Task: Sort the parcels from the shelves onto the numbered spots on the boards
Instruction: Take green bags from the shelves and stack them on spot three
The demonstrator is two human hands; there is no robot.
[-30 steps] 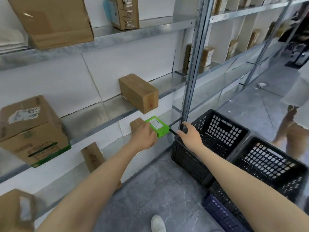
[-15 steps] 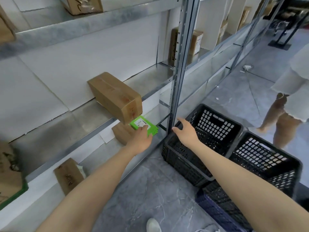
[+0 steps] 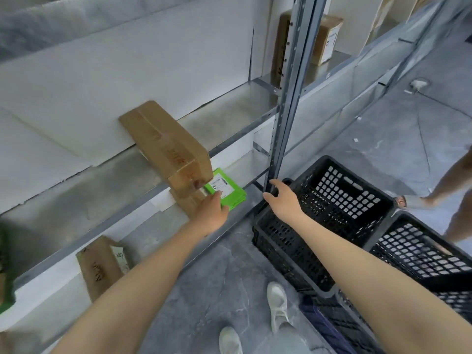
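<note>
Both outstretched: left hand (image 3: 212, 213) touches green parcel (image 3: 231, 191), right hand (image 3: 283, 200) splayed.

The left arm (image 3: 143, 277) and right arm (image 3: 357, 264) stretch forward and down, nearly straight. The left hand (image 3: 212, 213) shows its back, fingers pointing ahead, their curl hidden. The right hand (image 3: 283, 200) hovers palm down, fingers spread and loosely bent.

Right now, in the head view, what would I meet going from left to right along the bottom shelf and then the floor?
A small brown parcel → green parcel → right hand → nearer black crate → second black crate.
</note>
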